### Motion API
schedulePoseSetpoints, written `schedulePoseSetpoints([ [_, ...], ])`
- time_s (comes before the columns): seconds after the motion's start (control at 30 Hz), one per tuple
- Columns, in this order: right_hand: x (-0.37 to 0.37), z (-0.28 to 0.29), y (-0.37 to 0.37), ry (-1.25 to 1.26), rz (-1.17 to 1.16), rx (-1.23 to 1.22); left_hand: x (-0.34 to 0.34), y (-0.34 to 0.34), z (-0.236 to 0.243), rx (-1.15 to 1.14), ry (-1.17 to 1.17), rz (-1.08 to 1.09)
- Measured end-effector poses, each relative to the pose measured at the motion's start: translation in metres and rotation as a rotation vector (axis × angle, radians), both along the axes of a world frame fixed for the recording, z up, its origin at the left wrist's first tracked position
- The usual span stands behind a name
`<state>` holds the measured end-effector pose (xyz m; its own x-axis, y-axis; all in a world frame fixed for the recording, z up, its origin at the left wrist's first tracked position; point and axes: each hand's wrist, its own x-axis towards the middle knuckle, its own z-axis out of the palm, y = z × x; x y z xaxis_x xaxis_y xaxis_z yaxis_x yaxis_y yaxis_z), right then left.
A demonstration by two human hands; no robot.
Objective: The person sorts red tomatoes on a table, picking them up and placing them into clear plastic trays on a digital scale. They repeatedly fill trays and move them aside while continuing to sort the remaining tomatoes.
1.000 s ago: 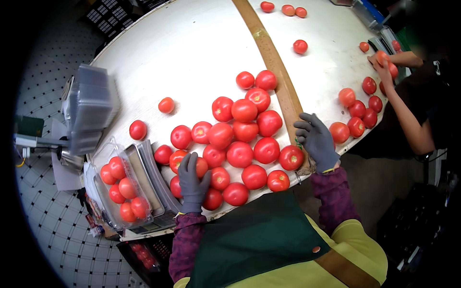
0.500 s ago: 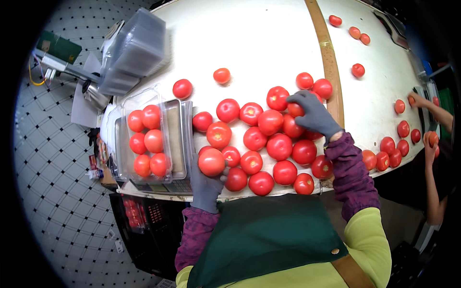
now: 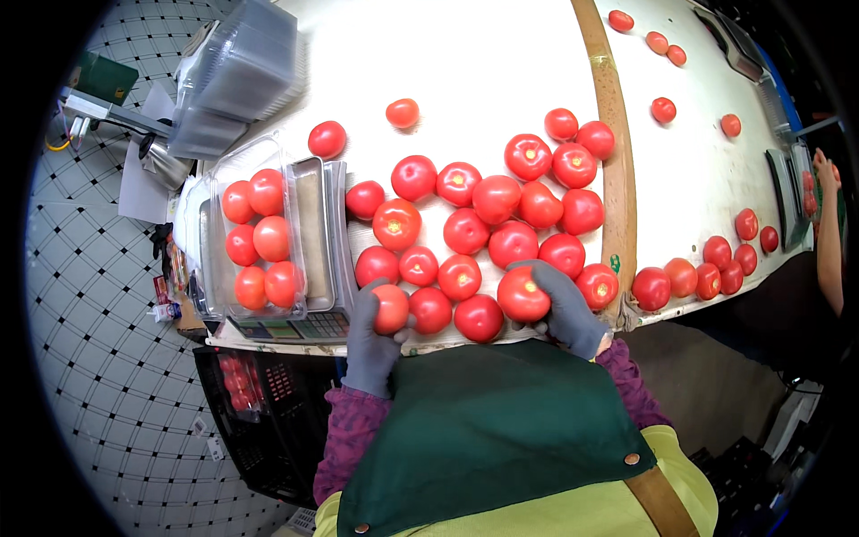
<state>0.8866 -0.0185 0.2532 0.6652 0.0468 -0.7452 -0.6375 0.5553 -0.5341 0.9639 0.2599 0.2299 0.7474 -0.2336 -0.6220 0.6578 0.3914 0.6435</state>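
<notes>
My left hand (image 3: 365,345), in a grey glove, is closed around an orange-red tomato (image 3: 390,309) at the front of the table, just right of a weighing scale (image 3: 335,242). My right hand (image 3: 565,309), gloved the same way, curls round a larger red tomato (image 3: 523,294) near the front edge; whether this one is lifted off the table I cannot tell. Several loose tomatoes (image 3: 495,199) lie beyond and between my hands. On the scale rests an open clear plastic clamshell box (image 3: 298,228) holding several tomatoes in two columns.
Stacked clear plastic boxes (image 3: 237,63) stand at the back left. A brown strip (image 3: 617,179) divides the white table (image 3: 465,54); more tomatoes (image 3: 680,277) lie beyond it. Another person's arm (image 3: 830,242) reaches in at far right. A black crate (image 3: 259,447) sits below the left edge.
My right hand has come from the far right tomatoes back toward the front edge, onto a tomato there. My left hand stays near the scale with a tomato. The view has shifted slightly.
</notes>
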Motion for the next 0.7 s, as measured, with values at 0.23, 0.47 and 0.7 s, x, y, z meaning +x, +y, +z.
schedulePoseSetpoints([
  [0.23, -0.001, 0.007, 0.007, -0.293, 0.150, -0.413, 0.010, -0.030, 0.011, -0.157, 0.200, -0.157],
  [0.47, 0.007, 0.007, 0.024, -0.588, 0.318, -1.072, 0.009, -0.034, 0.022, -0.096, 0.299, -0.135],
  [0.7, 0.002, 0.031, 0.043, -0.857, 0.481, -0.676, -0.010, -0.044, 0.037, 0.126, 0.025, -0.710],
])
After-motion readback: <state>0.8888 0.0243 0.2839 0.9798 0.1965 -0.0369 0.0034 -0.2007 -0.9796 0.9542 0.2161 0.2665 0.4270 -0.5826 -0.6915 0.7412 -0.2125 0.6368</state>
